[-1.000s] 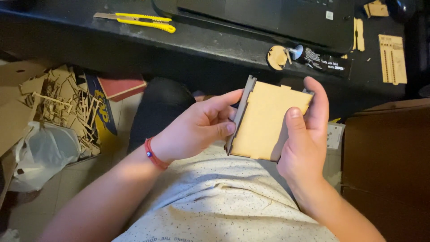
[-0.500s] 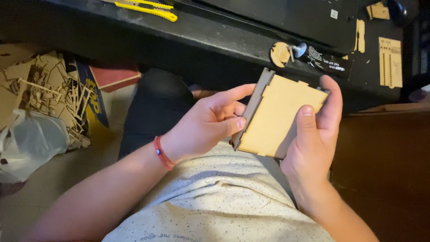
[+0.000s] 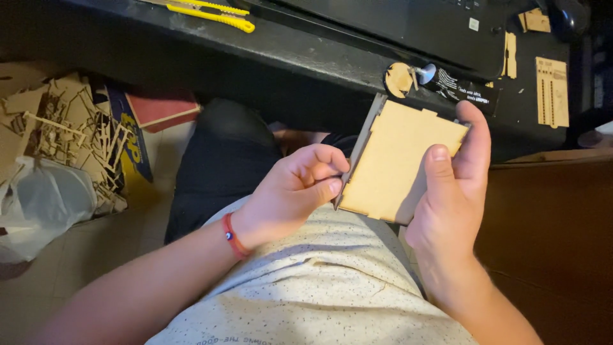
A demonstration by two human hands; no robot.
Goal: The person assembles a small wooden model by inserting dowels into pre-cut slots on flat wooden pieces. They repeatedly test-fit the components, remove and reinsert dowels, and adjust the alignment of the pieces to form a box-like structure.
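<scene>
Plywood box [image 3: 399, 160] sat above my lap below the desk edge [image 3: 306, 70], tilted further right than before. My right hand [image 3: 450, 204] clamped its far side; my left hand [image 3: 297, 191] pinched its near edge, perhaps pressing a thin side panel.

Wooden box [image 3: 399, 163] held over the lap, between both hands, in front of the desk [image 3: 306, 57] edge. Left hand [image 3: 294, 191] at the box's left edge; right hand [image 3: 450, 204] at its right side, thumb on the top panel, fingers round the far corner. Bracelet [image 3: 233, 235] on left wrist. On desk, far left: utility knife [image 3: 207, 13]. On desk, just behind the box: round wooden disc [image 3: 399, 78], glue tube [image 3: 460, 88] touching it to the right. Further right on desk: wooden strip panel [image 3: 552, 91]. Laptop [image 3: 415, 25] behind disc and tube. On floor, left of the person's leg: pile of wood offcuts [image 3: 64, 137], plastic bag [image 3: 41, 204] in front of it, book [image 3: 163, 108] to the pile's right, under desk edge.
</scene>
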